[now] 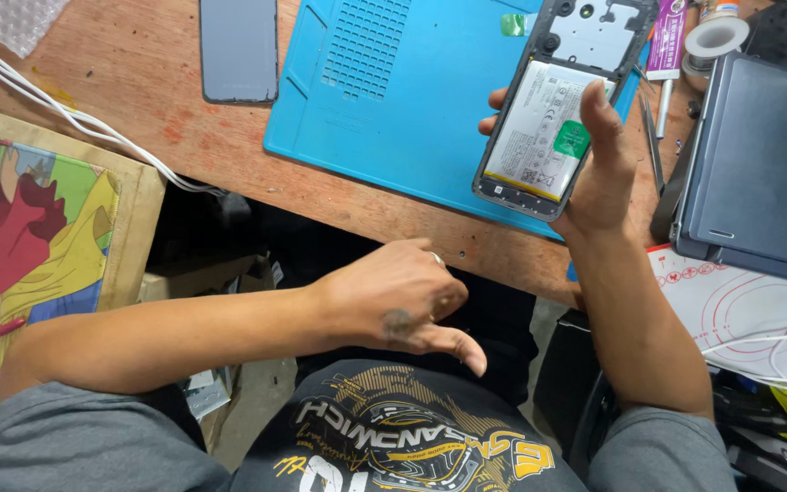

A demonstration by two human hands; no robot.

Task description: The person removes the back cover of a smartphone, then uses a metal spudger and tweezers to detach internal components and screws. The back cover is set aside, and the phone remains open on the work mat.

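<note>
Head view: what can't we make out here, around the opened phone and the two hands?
- Opened phone: top end cut off by the frame edge; screen side faces away.
- Right hand: fingers behind the phone, only tips showing at its left edge.
- Left hand: palm turned down; whether it holds anything cannot be told.
- Tape roll and tube: cut by the top edge.
- Dark case: runs off the right edge.

just the one head cam, pointing steeply down, pretty close over the lap and surface (229,155) edge
</note>
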